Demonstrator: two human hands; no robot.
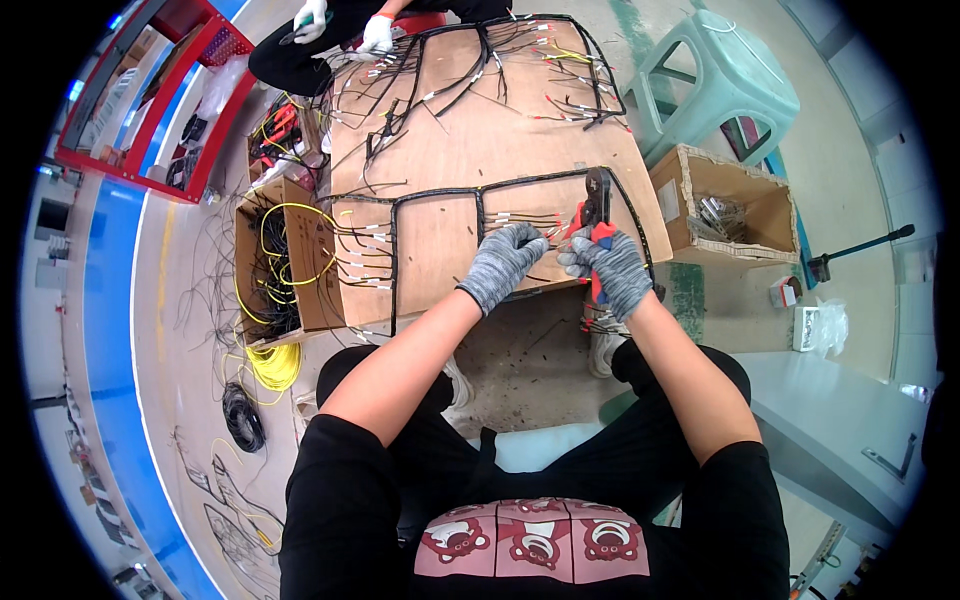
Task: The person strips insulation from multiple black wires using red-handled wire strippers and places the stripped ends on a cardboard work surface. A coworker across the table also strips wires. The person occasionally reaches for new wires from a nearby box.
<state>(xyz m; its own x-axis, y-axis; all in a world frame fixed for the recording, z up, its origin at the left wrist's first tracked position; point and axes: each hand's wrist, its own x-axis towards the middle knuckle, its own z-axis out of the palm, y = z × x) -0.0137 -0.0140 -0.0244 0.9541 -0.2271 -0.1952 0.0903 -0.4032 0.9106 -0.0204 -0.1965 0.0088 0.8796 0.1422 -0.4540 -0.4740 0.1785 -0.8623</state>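
My right hand point(614, 268), in a grey knit glove, is closed on the handles of crimping pliers point(599, 232) with red and blue grips. Their dark head points away from me over the board. To its left, my left hand point(505, 264), gloved alike, has its fingertips pinched together; whatever sits between them is too small to make out. Both hands are over the near edge of a wooden board point(432, 270). A black taped wire harness point(437, 193) lies on the board, its thin branch wires point(520, 217) ending near my fingers. Several carry white tags.
Across the board, a person's white-gloved hand point(377, 36) works at another harness point(487, 42). Cardboard boxes point(318, 262) of cable stand left, beside a yellow coil point(274, 366). A carton point(690, 187) of metal parts and a green stool point(735, 75) are right, near a grey table point(815, 405).
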